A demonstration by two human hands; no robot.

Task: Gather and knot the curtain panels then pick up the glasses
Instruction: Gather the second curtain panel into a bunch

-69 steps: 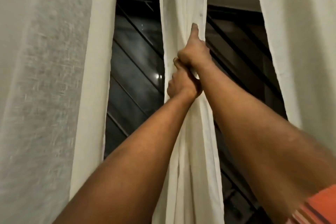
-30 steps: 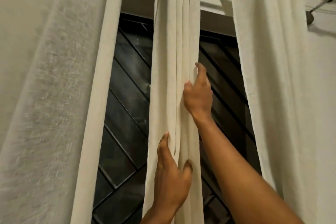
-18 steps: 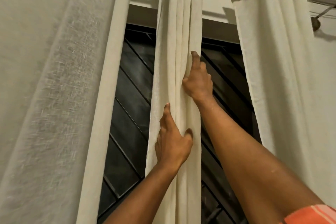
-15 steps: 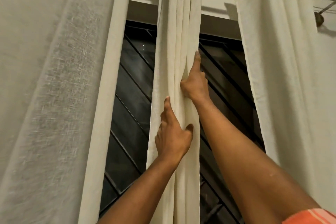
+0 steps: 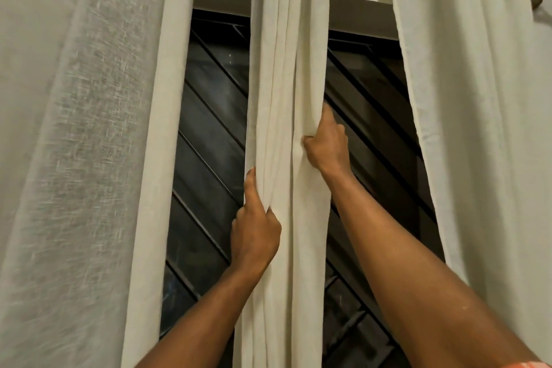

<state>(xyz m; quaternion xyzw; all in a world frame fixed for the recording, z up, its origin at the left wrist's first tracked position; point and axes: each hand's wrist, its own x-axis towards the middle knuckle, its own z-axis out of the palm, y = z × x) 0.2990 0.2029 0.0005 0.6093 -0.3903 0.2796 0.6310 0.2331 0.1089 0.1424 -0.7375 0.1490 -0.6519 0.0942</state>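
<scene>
Left hand (image 5: 255, 233) has slid off the front of the middle curtain panel (image 5: 286, 69) to its left edge. Half a second ago it lay spread on the cloth with the thumb out to the right. Now its thumb and curled fingers pinch a few folds at that edge, while the forefinger still points up along the hem. Right hand (image 5: 327, 146) is higher up on the panel's right edge, about where it was. Its thumb digs into the front of the cloth, its fingers are wrapped behind, and its forefinger lies straight up the edge. Between the two hands the panel hangs bunched in long upright pleats down the middle of the window (image 5: 215, 128), whose dark glass and slanting bars show on either side of it. Well apart from it, the left curtain panel (image 5: 89, 128) hangs close and blurred, and the right curtain panel (image 5: 478, 98) hangs loose; neither is touched. Both forearms reach up from below, and a bit of orange striped sleeve (image 5: 534, 364) shows at the bottom right corner.
</scene>
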